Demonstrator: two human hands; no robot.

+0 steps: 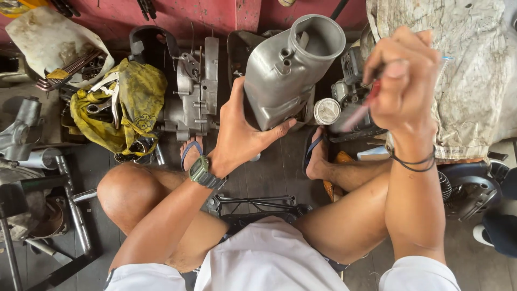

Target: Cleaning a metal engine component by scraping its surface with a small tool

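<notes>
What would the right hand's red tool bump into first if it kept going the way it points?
Probably the small round white-capped tin. The right hand angles its red tool down-left toward it, beside the grey metal casing the left hand steadies. Depth is unclear.

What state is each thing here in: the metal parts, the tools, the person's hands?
Grey cast-metal housing: upright, open mouth up, gripped by left hand.
Red-handled slim tool: blurred, clasped in raised right hand.
Grey metal engine case: standing on the floor, untouched.
Yellow stained rag: crumpled, wrenches lying on it.
Small round tin: closed, on the floor.
</notes>
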